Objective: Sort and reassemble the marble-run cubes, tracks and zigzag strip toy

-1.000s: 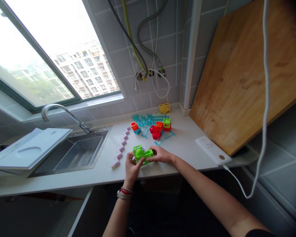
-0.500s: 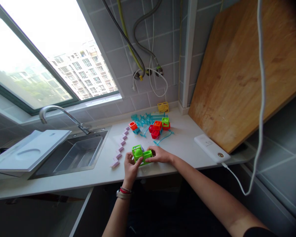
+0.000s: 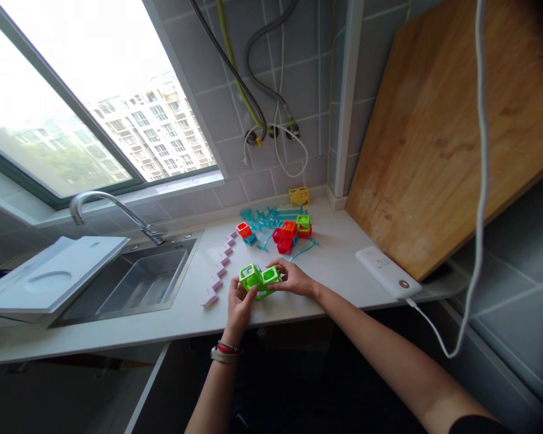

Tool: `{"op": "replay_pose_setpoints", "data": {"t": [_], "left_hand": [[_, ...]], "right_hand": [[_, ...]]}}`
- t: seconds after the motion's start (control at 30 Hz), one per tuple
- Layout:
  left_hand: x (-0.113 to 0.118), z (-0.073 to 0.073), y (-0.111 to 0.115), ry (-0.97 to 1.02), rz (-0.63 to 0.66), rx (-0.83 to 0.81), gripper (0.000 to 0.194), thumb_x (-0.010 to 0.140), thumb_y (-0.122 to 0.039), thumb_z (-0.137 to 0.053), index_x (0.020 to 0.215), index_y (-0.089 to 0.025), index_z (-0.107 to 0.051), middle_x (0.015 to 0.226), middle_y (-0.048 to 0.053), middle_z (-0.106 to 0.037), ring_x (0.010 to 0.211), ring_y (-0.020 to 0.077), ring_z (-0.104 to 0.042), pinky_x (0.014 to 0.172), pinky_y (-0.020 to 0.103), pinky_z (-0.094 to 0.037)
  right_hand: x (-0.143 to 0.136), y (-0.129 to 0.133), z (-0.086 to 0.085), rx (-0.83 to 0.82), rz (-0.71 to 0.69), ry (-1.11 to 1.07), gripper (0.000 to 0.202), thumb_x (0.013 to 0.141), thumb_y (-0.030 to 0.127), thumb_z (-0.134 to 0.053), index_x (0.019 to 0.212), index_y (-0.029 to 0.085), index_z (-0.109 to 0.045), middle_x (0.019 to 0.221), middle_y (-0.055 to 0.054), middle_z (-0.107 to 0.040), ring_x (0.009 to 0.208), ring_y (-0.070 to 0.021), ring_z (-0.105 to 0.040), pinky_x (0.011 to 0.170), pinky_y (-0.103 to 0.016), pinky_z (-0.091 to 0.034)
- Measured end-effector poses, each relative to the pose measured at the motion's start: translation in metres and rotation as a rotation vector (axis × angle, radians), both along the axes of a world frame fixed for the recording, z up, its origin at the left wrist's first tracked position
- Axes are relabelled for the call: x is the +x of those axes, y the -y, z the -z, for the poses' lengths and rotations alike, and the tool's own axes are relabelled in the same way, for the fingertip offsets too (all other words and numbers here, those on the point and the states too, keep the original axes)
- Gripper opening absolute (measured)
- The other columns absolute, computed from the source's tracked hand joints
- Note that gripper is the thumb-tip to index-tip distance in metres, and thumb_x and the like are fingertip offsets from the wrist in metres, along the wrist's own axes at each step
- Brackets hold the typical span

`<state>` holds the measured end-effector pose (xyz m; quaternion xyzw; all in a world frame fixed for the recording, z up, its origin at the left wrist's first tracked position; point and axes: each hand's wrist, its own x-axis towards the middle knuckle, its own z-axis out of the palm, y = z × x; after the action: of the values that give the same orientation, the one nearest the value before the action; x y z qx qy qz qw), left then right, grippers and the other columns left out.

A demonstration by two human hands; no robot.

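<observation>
Between my hands, near the front edge of the counter, is a cluster of green hollow toy cubes (image 3: 259, 278) with round holes in their faces. My left hand (image 3: 241, 304) grips its left side, thumb in front. On the right side, my right hand (image 3: 294, 279) pinches it with thumb and fingers. Something pale purple shows behind the green frames, mostly hidden. Beyond my hands lie red and orange cubes (image 3: 286, 236) with a green cube (image 3: 304, 224) beside them. An orange and blue pair of cubes (image 3: 245, 232) sits further left.
A zigzag row of lilac pieces (image 3: 221, 271) runs along the counter left of my hands. Clear teal pieces (image 3: 271, 217) and a yellow cube (image 3: 299, 196) are near the wall. A sink (image 3: 140, 283) is left; a white power bank (image 3: 387, 272) and wooden board (image 3: 452, 120) are right.
The green cubes have tilted in my hands, so their top openings show more. My right hand has shifted slightly, its fingers now higher on the right cube.
</observation>
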<state>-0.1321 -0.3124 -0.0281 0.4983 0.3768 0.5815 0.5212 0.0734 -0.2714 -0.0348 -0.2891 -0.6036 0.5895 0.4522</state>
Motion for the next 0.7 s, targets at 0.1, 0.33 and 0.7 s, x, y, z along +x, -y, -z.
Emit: {"op": "replay_pose_setpoints", "data": {"t": [0.1, 0.33, 0.7], "left_hand": [[-0.002, -0.003, 0.0, 0.062, 0.027, -0.04, 0.053, 0.076, -0.025, -0.083, 0.118, -0.023, -0.05, 0.106, 0.004, -0.07, 0.095, 0.0199, -0.071, 0.084, 0.031, -0.056], [-0.006, -0.005, -0.003, 0.149, 0.037, -0.097, 0.073, 0.072, -0.023, -0.086, 0.134, -0.028, -0.048, 0.124, 0.008, -0.067, 0.109, 0.023, -0.069, 0.09, 0.033, -0.056], [-0.006, 0.005, -0.006, 0.102, 0.023, -0.087, 0.062, 0.072, -0.026, -0.087, 0.128, -0.022, -0.061, 0.122, 0.01, -0.07, 0.107, 0.0255, -0.069, 0.09, 0.036, -0.057]], "right_hand": [[0.0, 0.0, -0.001, -0.032, -0.015, -0.073, 0.083, 0.059, 0.039, -0.093, 0.129, 0.024, -0.051, 0.105, -0.004, -0.066, 0.098, -0.0214, -0.065, 0.078, -0.032, -0.054], [-0.002, 0.002, -0.004, -0.059, -0.04, -0.001, 0.065, 0.057, 0.044, -0.093, 0.109, 0.02, -0.062, 0.101, -0.004, -0.066, 0.095, -0.023, -0.065, 0.077, -0.033, -0.056], [-0.002, 0.003, -0.002, -0.058, 0.0, -0.003, 0.073, 0.055, 0.041, -0.094, 0.114, 0.02, -0.058, 0.1, -0.003, -0.066, 0.092, -0.0219, -0.065, 0.075, -0.031, -0.056]]}}
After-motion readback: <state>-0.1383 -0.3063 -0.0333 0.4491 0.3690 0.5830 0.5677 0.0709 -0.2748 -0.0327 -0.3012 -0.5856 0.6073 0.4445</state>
